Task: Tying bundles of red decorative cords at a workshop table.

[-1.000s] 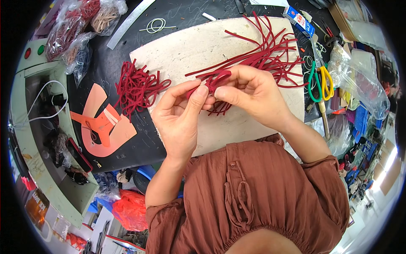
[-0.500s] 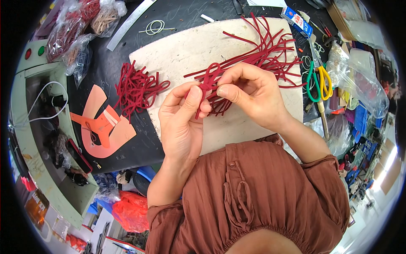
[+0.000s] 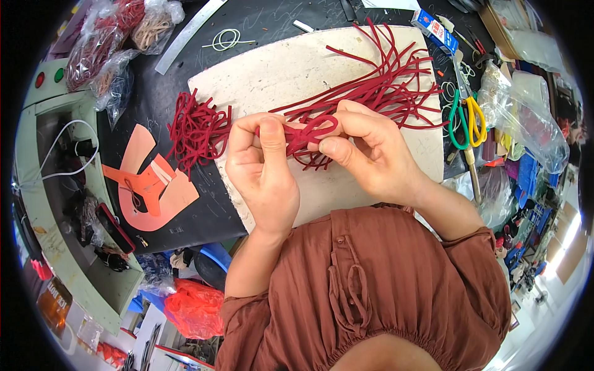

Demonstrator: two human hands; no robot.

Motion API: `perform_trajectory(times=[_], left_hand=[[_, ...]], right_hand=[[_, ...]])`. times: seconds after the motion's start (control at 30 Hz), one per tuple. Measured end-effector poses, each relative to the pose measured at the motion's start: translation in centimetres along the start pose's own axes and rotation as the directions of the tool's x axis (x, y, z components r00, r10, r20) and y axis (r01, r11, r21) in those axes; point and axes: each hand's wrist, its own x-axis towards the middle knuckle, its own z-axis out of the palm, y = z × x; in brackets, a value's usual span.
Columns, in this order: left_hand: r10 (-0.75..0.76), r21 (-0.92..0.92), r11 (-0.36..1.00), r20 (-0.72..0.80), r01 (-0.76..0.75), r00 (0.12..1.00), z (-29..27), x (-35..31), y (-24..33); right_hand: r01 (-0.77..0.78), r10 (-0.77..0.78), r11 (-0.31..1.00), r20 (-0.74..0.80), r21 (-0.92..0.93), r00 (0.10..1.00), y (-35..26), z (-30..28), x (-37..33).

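Between my two hands is a dark red cord bow (image 3: pixel 304 135), its loop pointing to the right. My left hand (image 3: pixel 265 164) pinches its left side between thumb and fingers. My right hand (image 3: pixel 366 148) grips the bow's right side with thumb and forefinger; the fingertips partly cover it. Behind my hands, loose red cords (image 3: pixel 396 86) fan out on a pale board (image 3: pixel 272 77). To the left lies a heap of knotted red cords (image 3: pixel 192 133), partly over the board's edge.
Orange and peach cut-out pieces (image 3: pixel 151 191) lie on the black table at left. Scissors with green and yellow handles (image 3: pixel 468 117) and a blue-white box (image 3: pixel 435 31) are at right. A metal strip (image 3: pixel 189 37) and a white cord coil (image 3: pixel 227 41) lie at the back.
The bow has turned from upright to sideways, its loop now pointing right. My left hand has shifted slightly left, its thumb now on the bow's left side.
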Motion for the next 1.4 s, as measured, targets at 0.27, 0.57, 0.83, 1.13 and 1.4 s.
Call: perform_trajectory(times=[0.27, 0.57, 0.83, 1.13, 1.4], left_hand=[[0.077, -0.013, 0.997, -0.066, -0.078, 0.995, 0.1, 1.2, 0.0], [-0.349, -0.14, 0.92, 0.135, 0.367, 0.927, -0.1, 1.6, 2.0], [-0.358, 0.088, 0.934, 0.202, 0.348, 0.911, -1.2, 1.0, 1.9], [-0.596, 0.344, 0.803, 0.484, 0.487, 0.64, -1.7, 1.9, 4.3], [-0.568, 0.265, 0.787, 0.662, 0.557, 0.489, -2.5, 2.0, 4.2]], right_hand=[[0.073, -0.076, 0.996, -0.079, -0.045, 0.994, 0.2, 0.5, -1.1], [-0.195, 0.198, 0.943, 0.017, 0.27, 0.98, 0.0, -2.3, 1.3], [-0.223, 0.221, 0.932, 0.04, 0.287, 0.974, -0.2, -1.9, 1.1], [-0.127, 0.106, 0.967, 0.108, 0.219, 0.989, -0.9, -0.8, -0.1], [-0.535, 0.307, 0.641, 0.455, 0.551, 0.836, -1.2, -0.9, -0.7]])
